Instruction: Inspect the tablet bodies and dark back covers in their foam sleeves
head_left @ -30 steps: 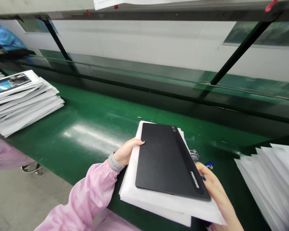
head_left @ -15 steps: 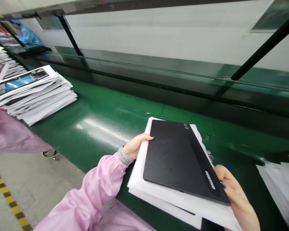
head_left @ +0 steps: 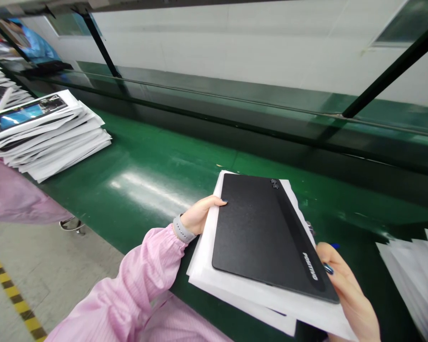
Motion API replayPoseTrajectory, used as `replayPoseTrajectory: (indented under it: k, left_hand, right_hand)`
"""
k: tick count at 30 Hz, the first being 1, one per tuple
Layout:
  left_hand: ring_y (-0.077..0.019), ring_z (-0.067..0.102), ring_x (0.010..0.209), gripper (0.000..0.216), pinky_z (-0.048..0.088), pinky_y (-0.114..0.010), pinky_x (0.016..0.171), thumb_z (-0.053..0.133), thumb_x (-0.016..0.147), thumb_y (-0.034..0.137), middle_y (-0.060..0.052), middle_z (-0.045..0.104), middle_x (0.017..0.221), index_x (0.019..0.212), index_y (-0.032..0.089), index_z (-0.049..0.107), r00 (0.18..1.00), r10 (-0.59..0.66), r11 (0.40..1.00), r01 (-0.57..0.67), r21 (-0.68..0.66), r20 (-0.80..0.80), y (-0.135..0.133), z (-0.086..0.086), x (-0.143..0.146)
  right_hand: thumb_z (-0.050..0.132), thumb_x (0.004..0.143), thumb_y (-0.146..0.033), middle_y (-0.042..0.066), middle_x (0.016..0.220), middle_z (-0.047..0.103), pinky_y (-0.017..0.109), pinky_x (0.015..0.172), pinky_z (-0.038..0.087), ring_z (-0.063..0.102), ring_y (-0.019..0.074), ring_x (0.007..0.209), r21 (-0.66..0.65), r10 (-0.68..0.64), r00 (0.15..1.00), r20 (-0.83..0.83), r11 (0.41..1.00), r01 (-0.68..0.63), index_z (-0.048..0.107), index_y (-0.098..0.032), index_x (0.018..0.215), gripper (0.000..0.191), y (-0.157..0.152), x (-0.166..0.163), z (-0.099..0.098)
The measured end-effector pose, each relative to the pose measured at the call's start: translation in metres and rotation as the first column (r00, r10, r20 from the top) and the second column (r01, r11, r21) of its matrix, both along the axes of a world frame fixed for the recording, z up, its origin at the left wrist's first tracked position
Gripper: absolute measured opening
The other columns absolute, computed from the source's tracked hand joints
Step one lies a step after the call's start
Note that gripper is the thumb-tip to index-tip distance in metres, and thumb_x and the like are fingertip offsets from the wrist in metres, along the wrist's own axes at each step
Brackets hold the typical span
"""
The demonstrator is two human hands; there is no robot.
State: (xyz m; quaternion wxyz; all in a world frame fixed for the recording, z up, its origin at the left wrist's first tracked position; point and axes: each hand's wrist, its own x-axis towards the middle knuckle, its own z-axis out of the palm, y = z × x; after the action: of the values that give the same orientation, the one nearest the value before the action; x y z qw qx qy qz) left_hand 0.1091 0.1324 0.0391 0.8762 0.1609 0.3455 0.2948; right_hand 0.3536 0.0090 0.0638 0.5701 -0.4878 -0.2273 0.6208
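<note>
Black tablet (head_left: 267, 228), dark back upward, on top of white sheets (head_left: 235, 286), over the near part of the green table (head_left: 150, 156). Lies between both hands: rightward of the left hand (head_left: 199, 213), leftward of the right hand (head_left: 347, 287). Cannot tell whether resting on the table through the sheets or held just above.

Shows lenses (head_left: 274, 184) at the far right corner and POSITIVO lettering (head_left: 310, 267) along the right edge, just beside the right hand. Given foreshortening, hard to be sure of the long axis; seems to run near to far, slanting slightly leftward at the far end.

With the left hand, grips the left edge toward the far half, thumb laid over the bare paper margin and just onto the black surface, other fingers hidden underneath. With the right hand, pinches the right edge toward the near corner, lower fingers likewise hidden. Cannot tell how much paper is caught in either hold. Touched on opposite edges, so neither hand clearly nearer overall; nearest to the lettering, the right hand; nearest to the lenses, neither.
</note>
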Motion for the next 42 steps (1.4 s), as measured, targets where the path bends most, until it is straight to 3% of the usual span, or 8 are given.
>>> replayPoseTrajectory:
  k: [5,9,16,20,23,29,34,42]
  left_hand:
    - [-0.0191,0.069,0.065,0.016,0.051,-0.027,0.066,0.063,0.073,0.018,-0.010,0.074,0.073,0.084,0.007,0.067,1.000,0.007,1.000,-0.007,0.016,-0.019,0.001,-0.001,0.000]
    - [-0.0180,0.068,0.065,0.018,0.050,-0.027,0.067,0.064,0.072,0.019,-0.009,0.073,0.073,0.086,0.007,0.067,0.999,0.033,0.999,-0.033,0.043,-0.014,-0.001,0.001,-0.001]
    - [-0.0178,0.067,0.071,0.033,0.051,-0.027,0.070,0.077,0.063,0.028,-0.007,0.074,0.079,0.090,0.009,0.070,0.999,0.040,0.974,-0.038,0.223,-0.002,-0.012,0.006,0.004]
    - [-0.0258,0.067,0.094,0.047,0.051,-0.033,0.082,0.077,0.068,0.041,-0.010,0.074,0.098,0.104,0.013,0.069,0.999,0.004,0.880,-0.019,0.475,0.034,-0.020,0.019,0.015]
    - [-0.0288,0.062,0.110,0.049,0.048,-0.035,0.091,0.071,0.077,0.045,-0.011,0.069,0.116,0.115,0.015,0.065,0.998,-0.047,0.710,0.065,0.701,-0.045,-0.032,0.040,0.021]
    - [-0.0317,0.058,0.115,0.048,0.047,-0.042,0.097,0.061,0.088,0.040,-0.016,0.062,0.127,0.128,0.013,0.055,0.984,-0.168,0.481,0.138,0.866,-0.063,-0.050,0.072,0.032]
    - [-0.0350,0.056,0.118,0.055,0.046,-0.046,0.099,0.057,0.089,0.045,-0.020,0.059,0.129,0.131,0.010,0.053,0.980,-0.186,0.433,0.150,0.889,-0.075,-0.054,0.076,0.032]
    - [-0.0328,0.061,0.110,0.058,0.050,-0.043,0.094,0.059,0.085,0.053,-0.017,0.063,0.123,0.127,0.014,0.057,0.976,-0.189,0.441,0.178,0.879,-0.103,-0.062,0.081,0.032]
  right_hand:
    - [0.083,0.068,-0.033,-0.001,0.068,0.060,0.023,0.049,0.048,0.057,0.0149,0.053,-0.008,-0.028,0.999,-0.026,1.000,0.028,0.065,-0.028,0.085,0.025,0.002,0.002,-0.003]
    - [0.076,0.073,-0.042,0.003,0.091,0.073,0.033,0.063,0.057,0.068,0.0255,0.070,-0.038,-0.049,0.999,0.010,0.998,0.049,0.065,-0.034,0.118,0.046,0.008,0.008,-0.019]
    - [0.084,0.068,-0.036,0.008,0.106,0.074,0.039,0.081,0.056,0.069,0.0311,0.094,-0.059,0.067,0.995,-0.068,0.996,-0.071,0.076,-0.027,0.099,0.034,0.008,0.007,-0.033]
    - [0.078,0.076,-0.028,0.010,0.112,0.072,0.039,0.086,0.054,0.068,0.0297,0.099,0.003,0.150,0.981,-0.122,0.989,-0.151,0.073,-0.025,0.108,0.033,0.008,0.003,-0.022]
    - [0.079,0.075,-0.025,0.009,0.106,0.074,0.038,0.088,0.053,0.069,0.0289,0.097,0.046,0.153,0.974,-0.166,0.988,-0.147,0.074,-0.025,0.106,0.032,0.009,0.007,-0.023]
    - [0.080,0.075,-0.028,0.010,0.104,0.075,0.042,0.093,0.050,0.068,0.0302,0.098,0.117,0.227,0.960,-0.163,0.971,-0.210,0.075,-0.025,0.108,0.033,0.009,0.015,-0.037]
    - [0.079,0.076,-0.029,0.009,0.106,0.074,0.040,0.094,0.050,0.068,0.0287,0.098,0.151,0.266,0.948,-0.175,0.959,-0.242,0.075,-0.027,0.107,0.032,0.007,0.013,-0.036]
    - [0.078,0.077,-0.031,0.009,0.109,0.073,0.041,0.089,0.052,0.068,0.0295,0.097,0.164,0.281,0.944,-0.174,0.953,-0.254,0.074,-0.029,0.109,0.033,0.004,0.015,-0.035]
